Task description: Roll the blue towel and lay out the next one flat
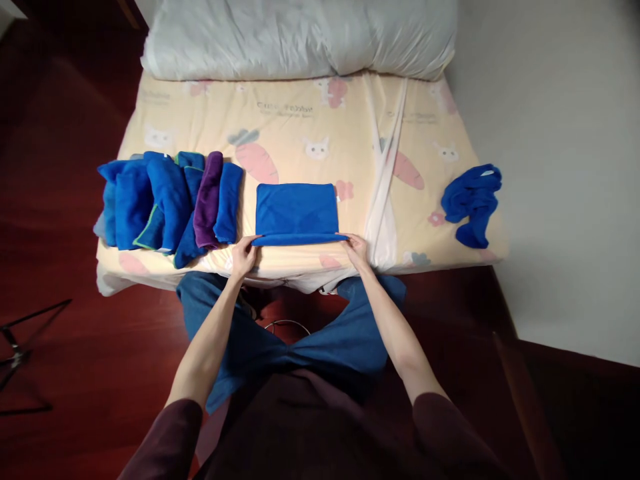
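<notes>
The blue towel [296,208] lay flat near the front edge of the bed [300,143], already doubled into a neat rectangle, between a row of folded towels [170,200] to its left and a crumpled blue cloth [473,203] well apart to its right. The left hand [243,255] pinched the towel's near left corner and the right hand [356,248] pinched its near right corner, both closed on the fabric, with the near edge lifted a little off the sheet. To make the fold well, the two corners probably needed to rise together and travel evenly toward the far edge, so the cloth stayed taut between the hands and did not sag in the middle. Matching corner to corner before letting go, then smoothing the crease outward, would likely keep the layers square. A lopsided pull risked skewing the lower layer, which lay loose on the sheet.
</notes>
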Tool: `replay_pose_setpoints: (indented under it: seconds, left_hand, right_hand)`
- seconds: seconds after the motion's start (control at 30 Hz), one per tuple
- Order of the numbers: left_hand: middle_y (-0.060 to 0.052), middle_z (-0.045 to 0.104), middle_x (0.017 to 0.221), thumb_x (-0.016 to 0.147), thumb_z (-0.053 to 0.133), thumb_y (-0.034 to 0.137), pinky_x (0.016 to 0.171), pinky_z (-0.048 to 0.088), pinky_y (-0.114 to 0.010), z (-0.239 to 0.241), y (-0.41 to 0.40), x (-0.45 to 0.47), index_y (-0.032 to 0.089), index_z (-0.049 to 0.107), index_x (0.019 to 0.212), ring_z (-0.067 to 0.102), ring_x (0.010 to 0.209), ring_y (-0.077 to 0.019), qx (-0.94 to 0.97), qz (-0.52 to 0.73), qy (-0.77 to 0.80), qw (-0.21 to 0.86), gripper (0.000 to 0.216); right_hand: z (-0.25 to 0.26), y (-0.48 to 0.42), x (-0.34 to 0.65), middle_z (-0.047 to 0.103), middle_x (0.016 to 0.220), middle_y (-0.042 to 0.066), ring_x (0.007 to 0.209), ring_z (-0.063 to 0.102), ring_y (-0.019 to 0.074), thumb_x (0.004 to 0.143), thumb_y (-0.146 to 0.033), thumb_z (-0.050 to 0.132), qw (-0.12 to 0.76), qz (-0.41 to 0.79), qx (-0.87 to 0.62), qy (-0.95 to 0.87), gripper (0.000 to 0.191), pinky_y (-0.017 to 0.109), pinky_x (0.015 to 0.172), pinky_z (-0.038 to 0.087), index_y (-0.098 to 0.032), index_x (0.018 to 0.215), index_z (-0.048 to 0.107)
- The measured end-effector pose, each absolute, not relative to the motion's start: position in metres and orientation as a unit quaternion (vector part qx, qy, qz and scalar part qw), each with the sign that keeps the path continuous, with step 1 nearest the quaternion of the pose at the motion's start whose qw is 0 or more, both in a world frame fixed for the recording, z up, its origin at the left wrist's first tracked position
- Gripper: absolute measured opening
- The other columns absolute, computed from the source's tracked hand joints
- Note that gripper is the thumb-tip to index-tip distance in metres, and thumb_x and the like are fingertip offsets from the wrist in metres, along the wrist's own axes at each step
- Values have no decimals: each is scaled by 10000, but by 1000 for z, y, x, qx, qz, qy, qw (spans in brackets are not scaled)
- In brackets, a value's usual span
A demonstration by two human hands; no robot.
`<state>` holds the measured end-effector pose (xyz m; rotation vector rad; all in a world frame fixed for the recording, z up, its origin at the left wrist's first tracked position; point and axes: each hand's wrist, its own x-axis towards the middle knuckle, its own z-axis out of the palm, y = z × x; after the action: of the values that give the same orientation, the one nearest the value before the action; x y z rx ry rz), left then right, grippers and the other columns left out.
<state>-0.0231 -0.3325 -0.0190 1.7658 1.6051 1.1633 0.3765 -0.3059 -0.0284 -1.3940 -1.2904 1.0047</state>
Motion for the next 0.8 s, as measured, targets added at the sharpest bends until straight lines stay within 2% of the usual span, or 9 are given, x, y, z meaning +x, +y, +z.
replay_pose_setpoints:
  seconds: [0.13,0.27,0.53,0.8]
  left_hand:
    - [-96,764,1013,993,545,516,868,564,-356,-28,-331,-23,191,697,1110,718,925,-238,590,440,635,235,377]
    - [-64,735,890,984,554,560,761,536,-317,-31,-332,-21,198,666,1077,689,795,-207,570,445,649,237,391]
    - [-53,706,845,988,555,523,734,512,-312,-23,-336,-17,186,676,1022,654,754,-196,576,443,661,187,359]
    - [-46,710,824,997,541,528,722,505,-305,-27,-337,-19,184,691,1079,653,719,-190,576,431,670,182,384]
  right_hand:
    - [-32,-305,373,738,836,57,789,704,206,798,-619,730,482,392,-594,-511,438,328,759,593,-190,876,689]
    - [-31,-305,370,648,732,8,695,621,166,822,-705,688,474,380,-600,-521,506,275,649,542,-202,799,634]
    - [-33,-304,364,653,759,27,684,615,167,850,-695,669,488,367,-596,-521,504,285,651,536,-191,832,673]
    - [-38,-304,363,705,820,58,738,660,189,848,-704,668,494,360,-601,-515,522,310,701,570,-184,890,701]
